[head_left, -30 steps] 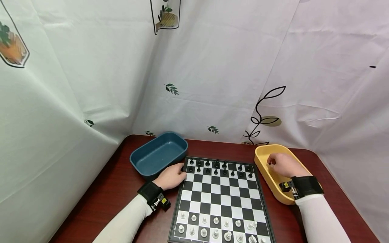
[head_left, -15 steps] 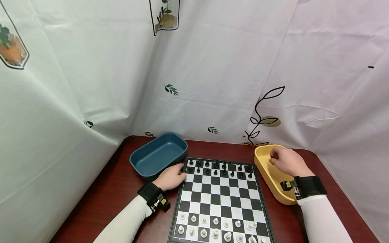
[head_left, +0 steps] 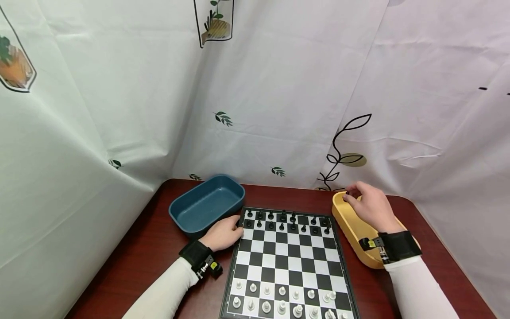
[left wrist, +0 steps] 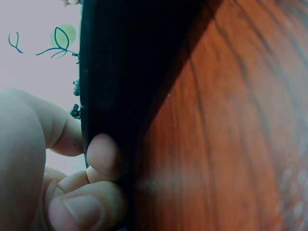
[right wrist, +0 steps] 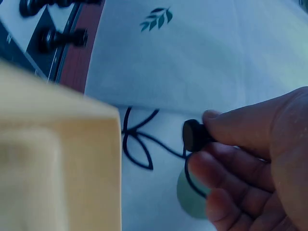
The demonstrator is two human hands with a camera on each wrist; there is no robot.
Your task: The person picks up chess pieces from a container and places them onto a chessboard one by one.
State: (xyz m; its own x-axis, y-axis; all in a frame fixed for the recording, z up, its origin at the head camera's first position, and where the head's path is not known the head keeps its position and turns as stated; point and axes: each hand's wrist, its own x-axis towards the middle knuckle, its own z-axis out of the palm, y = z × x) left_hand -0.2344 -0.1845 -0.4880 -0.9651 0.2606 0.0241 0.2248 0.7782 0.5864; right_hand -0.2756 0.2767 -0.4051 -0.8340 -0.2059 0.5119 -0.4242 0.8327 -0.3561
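Note:
A black chess piece (right wrist: 193, 135) is pinched between the thumb and fingers of my right hand (head_left: 370, 207), base outward; the hand hides most of it, so which piece it is I cannot tell. That hand is raised over the far end of a yellow tray (head_left: 351, 237). My left hand (head_left: 221, 234) grips the left edge of a black-and-white chessboard (head_left: 295, 263), thumb and fingertips at its dark side. Black pieces (head_left: 283, 216) stand in two rows at the far end, with a gap in the back row. White pieces (head_left: 281, 306) fill the near rows.
A blue tray (head_left: 205, 206) sits at the back left, close behind my left hand. The dark red table (head_left: 155, 248) is bounded by a patterned white cloth (head_left: 255, 110) at the back and sides. Several squares separate the black and white rows.
My right hand has lifted out of the yellow tray with the black piece and shifted toward the tray's far left end. The left hand keeps its grip on the board.

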